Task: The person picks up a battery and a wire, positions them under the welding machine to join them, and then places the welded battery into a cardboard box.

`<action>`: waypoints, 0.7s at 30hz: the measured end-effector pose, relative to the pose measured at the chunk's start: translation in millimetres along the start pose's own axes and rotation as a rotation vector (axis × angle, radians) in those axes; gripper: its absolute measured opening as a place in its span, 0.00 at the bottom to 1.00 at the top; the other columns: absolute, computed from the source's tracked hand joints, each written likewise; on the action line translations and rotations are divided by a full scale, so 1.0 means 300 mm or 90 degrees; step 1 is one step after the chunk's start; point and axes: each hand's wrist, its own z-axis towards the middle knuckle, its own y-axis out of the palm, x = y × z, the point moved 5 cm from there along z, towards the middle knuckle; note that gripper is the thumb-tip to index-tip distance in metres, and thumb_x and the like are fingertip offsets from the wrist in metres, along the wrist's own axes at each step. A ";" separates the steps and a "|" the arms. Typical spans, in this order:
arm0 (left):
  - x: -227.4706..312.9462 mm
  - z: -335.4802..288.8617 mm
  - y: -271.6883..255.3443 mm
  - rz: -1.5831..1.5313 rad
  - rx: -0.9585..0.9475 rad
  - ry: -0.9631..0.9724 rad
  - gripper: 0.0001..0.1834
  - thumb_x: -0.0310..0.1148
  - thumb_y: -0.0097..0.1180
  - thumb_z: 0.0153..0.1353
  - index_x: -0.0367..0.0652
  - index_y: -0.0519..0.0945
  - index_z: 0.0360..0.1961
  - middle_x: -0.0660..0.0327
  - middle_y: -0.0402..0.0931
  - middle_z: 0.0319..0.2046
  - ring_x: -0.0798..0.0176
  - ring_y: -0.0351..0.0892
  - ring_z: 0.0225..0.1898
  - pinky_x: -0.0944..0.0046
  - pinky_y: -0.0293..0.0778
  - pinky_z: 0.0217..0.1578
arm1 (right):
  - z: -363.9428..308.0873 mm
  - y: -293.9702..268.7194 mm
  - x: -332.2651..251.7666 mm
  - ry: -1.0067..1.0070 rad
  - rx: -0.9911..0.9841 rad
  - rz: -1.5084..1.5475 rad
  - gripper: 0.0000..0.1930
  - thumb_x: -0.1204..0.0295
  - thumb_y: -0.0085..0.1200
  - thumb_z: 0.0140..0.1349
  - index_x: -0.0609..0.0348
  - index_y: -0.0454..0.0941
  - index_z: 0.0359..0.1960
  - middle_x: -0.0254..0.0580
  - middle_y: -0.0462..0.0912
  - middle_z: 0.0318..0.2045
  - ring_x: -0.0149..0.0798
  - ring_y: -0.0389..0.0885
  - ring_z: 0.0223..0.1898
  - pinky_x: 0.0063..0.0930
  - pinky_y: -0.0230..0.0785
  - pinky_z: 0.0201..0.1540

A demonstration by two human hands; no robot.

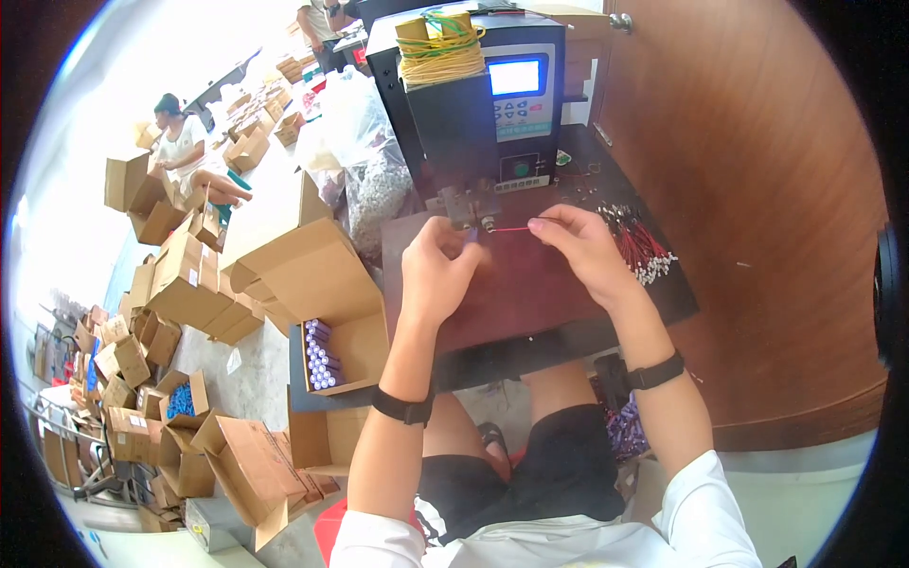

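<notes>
My right hand (579,248) pinches a thin red wire (511,228) between thumb and fingertips. The wire runs left toward the welding head at the foot of a black machine (453,128) with a lit screen. My left hand (438,270) is closed close to that head, its fingertips blurred; what it holds there is too small and smeared to name. Right of my right hand lies a bundle of red and black wires (639,241) with white connectors. Purple cylindrical battery cells (322,358) stand in an open cardboard box (363,352) left of my left forearm.
Coiled yellow wire (440,55) sits on the machine. A clear plastic bag (374,180) of small parts stands left of it. A brown wooden door (748,189) bounds the right side. Many cardboard boxes (194,279) fill the left floor, where a seated person (185,142) works.
</notes>
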 end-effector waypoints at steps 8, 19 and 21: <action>0.003 0.009 -0.003 0.127 0.062 0.114 0.11 0.32 0.63 0.54 0.34 0.85 0.34 0.54 0.79 0.23 0.65 0.78 0.25 0.63 0.73 0.31 | 0.002 0.034 0.016 -0.013 -0.002 -0.049 0.10 0.67 0.60 0.69 0.62 0.83 0.40 0.26 0.81 0.34 0.20 0.74 0.38 0.19 0.66 0.44; 0.017 0.012 0.037 0.183 -0.032 0.170 0.16 0.39 0.67 0.57 0.32 0.83 0.30 0.47 0.75 0.21 0.50 0.76 0.24 0.55 0.70 0.29 | 0.008 0.029 0.043 -0.049 0.028 -0.068 0.14 0.65 0.61 0.70 0.67 0.84 0.42 0.33 0.84 0.34 0.24 0.76 0.38 0.21 0.68 0.44; 0.014 0.012 0.037 0.184 -0.023 0.175 0.16 0.38 0.67 0.57 0.31 0.83 0.30 0.47 0.75 0.21 0.50 0.76 0.24 0.55 0.70 0.29 | 0.014 0.030 0.052 -0.055 0.020 -0.067 0.14 0.65 0.61 0.70 0.67 0.84 0.42 0.33 0.84 0.35 0.24 0.76 0.37 0.21 0.68 0.43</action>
